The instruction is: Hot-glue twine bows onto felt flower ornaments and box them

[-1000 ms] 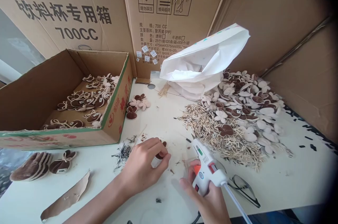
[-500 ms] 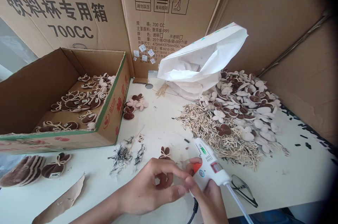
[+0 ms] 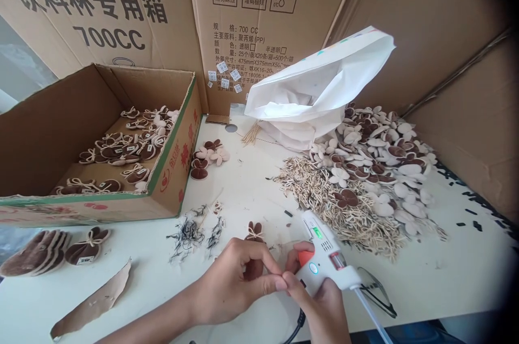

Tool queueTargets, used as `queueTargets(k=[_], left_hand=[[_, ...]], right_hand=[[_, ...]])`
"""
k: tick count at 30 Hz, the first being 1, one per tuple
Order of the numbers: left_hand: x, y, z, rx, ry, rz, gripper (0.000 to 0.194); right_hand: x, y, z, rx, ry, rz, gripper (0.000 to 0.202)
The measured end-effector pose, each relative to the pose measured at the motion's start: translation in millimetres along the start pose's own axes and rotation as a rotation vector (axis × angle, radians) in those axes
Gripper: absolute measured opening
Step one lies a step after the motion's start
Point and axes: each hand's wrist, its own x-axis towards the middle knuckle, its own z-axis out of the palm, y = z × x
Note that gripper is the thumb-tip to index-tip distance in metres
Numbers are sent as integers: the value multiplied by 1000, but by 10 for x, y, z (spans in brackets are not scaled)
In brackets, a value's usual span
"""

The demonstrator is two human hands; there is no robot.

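Observation:
My right hand (image 3: 322, 301) is wrapped round a white hot glue gun (image 3: 324, 244) with an orange trigger; its nozzle end points up and away from me. The thumb and index finger of my left hand (image 3: 239, 284) are pinched together against my right thumb; whatever they hold, if anything, is too small to make out. Just beyond the left fingers lies a brown rabbit-head-shaped fabric piece (image 3: 254, 231) with a cream cord bow, its lower part hidden by that hand. A black power cord (image 3: 299, 325) hangs below the glue gun.
On the left stands an open cardboard box (image 3: 162, 187) with bow-tied pieces inside. A heap of cream cords (image 3: 324, 198) and a pile of fabric pieces (image 3: 381, 144) lie right, near a white bag (image 3: 292, 111). Eyeglasses (image 3: 377, 295) rest beside the glue gun. Dark thread scraps (image 3: 188, 233) lie left of centre.
My left thumb and index finger have closed into a pinch and now meet my right thumb. The glue gun stays in my right hand. The view has shifted slightly.

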Motion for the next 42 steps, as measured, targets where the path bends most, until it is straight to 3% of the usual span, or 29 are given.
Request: queueTargets(k=[6,10,13,19,24,34,42], left_hand=[[-2,-8,15,31,-4,12,40],[-11,16,-26,54,12,31,34],[-16,48,-78,90,56,50,32],[2,91,-122,131,83,78,32],[3,66,-131,164,92,91,35],[-6,63,-165,200,117,206,23],[-1,34,-193,219,158,223,19]], right_hand=[[15,-68,10,85,-33,-5,59],[8,-239,43,133,-58,-68,41],[20,-304,8,209,-92,-67,39],[162,-205,-158,465,-336,-4,52],[199,-180,-166,610,-474,135,66],[203,-203,-169,733,-487,163,62],[198,-191,-181,759,-469,170,60]])
